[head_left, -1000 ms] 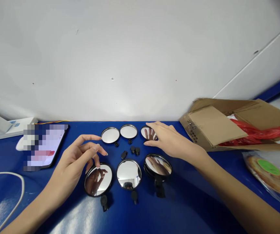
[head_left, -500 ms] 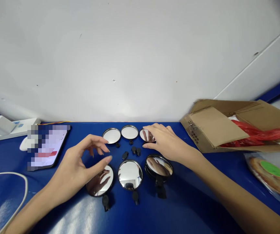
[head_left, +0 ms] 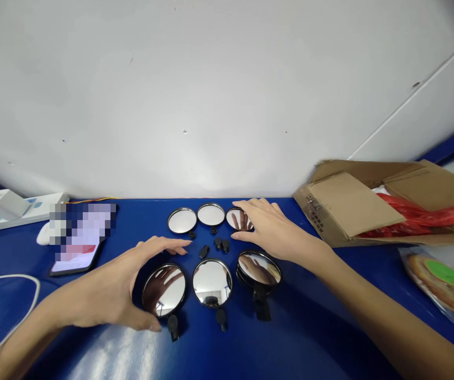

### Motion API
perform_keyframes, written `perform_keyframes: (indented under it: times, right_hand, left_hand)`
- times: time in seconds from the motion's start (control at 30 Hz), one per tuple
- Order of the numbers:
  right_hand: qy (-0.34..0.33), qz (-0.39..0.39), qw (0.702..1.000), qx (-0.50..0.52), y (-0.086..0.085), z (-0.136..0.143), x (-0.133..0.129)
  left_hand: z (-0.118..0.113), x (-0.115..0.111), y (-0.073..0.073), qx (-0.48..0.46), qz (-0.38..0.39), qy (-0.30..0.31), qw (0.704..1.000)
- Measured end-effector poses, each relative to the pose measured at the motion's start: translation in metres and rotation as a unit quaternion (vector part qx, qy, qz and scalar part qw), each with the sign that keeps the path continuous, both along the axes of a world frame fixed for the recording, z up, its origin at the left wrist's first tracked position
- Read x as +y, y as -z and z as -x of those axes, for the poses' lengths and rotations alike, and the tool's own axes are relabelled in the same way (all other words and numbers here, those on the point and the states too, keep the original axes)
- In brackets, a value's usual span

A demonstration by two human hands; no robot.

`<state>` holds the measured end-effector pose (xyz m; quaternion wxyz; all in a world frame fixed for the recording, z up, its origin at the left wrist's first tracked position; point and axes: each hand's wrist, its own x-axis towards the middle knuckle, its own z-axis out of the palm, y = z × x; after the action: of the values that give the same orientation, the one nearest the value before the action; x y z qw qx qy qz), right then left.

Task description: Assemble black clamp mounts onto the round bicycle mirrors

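Observation:
My left hand (head_left: 122, 287) is open around the left side of a round black-rimmed mirror (head_left: 164, 290) in the front row. Its thumb lies near the mirror's lower edge, by a black swivel mount (head_left: 173, 327); the fingers reach past the top edge. My right hand (head_left: 270, 224) hovers over the back-right round mirror (head_left: 238, 219), thumb and fingers spread to either side of it. Whether they touch the rim I cannot tell. Between the hands lie a front middle mirror (head_left: 212, 282), a stacked mirror pair (head_left: 259, 268) and small black mount pieces (head_left: 222, 244).
Two more round mirrors, a left one (head_left: 182, 220) and a middle one (head_left: 211, 214), lie near the wall. A phone (head_left: 80, 243), a power strip (head_left: 48, 206) and a white cable (head_left: 32, 295) are on the left. At right are a cardboard box (head_left: 353, 203) and a wrapped round bread (head_left: 440, 285).
My left hand has moved down and opened wider, from above the front-left mirror to around its left side. My right hand has barely moved. The mirrors lie as before.

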<state>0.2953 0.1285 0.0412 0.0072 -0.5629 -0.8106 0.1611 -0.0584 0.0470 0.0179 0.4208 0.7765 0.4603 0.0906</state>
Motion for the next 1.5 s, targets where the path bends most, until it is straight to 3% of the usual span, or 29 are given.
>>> perform_keyframes:
  times: [0.3,0.5,0.63,0.77,0.87,1.03,1.23,1.33,1.43,1.5]
  right_hand:
    - [0.013,-0.037,0.999,0.018,-0.016,-0.007,-0.004]
    - [-0.005,-0.064,0.996,0.065,-0.018,-0.004,-0.010]
    - [-0.059,-0.082,0.983,0.154,-0.026,0.012,-0.028]
    - [-0.178,-0.063,0.958,0.215,-0.030,0.035,-0.055]
    - [-0.235,-0.138,0.944,0.186,-0.024,0.048,-0.069]
    - [-0.274,-0.215,0.929,0.125,-0.012,0.056,-0.074]
    - [-0.309,-0.345,0.883,0.079,-0.008,0.063,-0.077]
    - [-0.360,-0.315,0.874,0.084,-0.017,0.062,-0.079]
    - [-0.417,-0.201,0.881,0.099,-0.029,0.057,-0.076]
    - [-0.437,-0.131,0.882,0.117,-0.034,0.053,-0.071]
  left_hand:
    - [0.001,-0.002,0.001,0.011,-0.005,-0.013,1.000]
    - [0.006,-0.001,0.003,-0.004,-0.067,-0.017,0.998]
    - [0.002,-0.001,0.004,-0.069,-0.140,-0.052,0.986]
    - [-0.016,-0.005,0.002,-0.147,-0.191,-0.106,0.965]
    - [-0.030,-0.010,0.001,-0.169,-0.200,-0.145,0.954]
    - [-0.045,-0.020,0.001,-0.169,-0.125,-0.193,0.958]
    - [-0.049,-0.026,0.004,-0.098,-0.261,-0.188,0.942]
    - [-0.045,-0.026,0.004,-0.115,-0.248,-0.137,0.952]
    - [-0.040,-0.026,0.003,-0.149,-0.158,-0.045,0.975]
    - [-0.040,-0.026,0.004,-0.154,-0.102,-0.015,0.983]
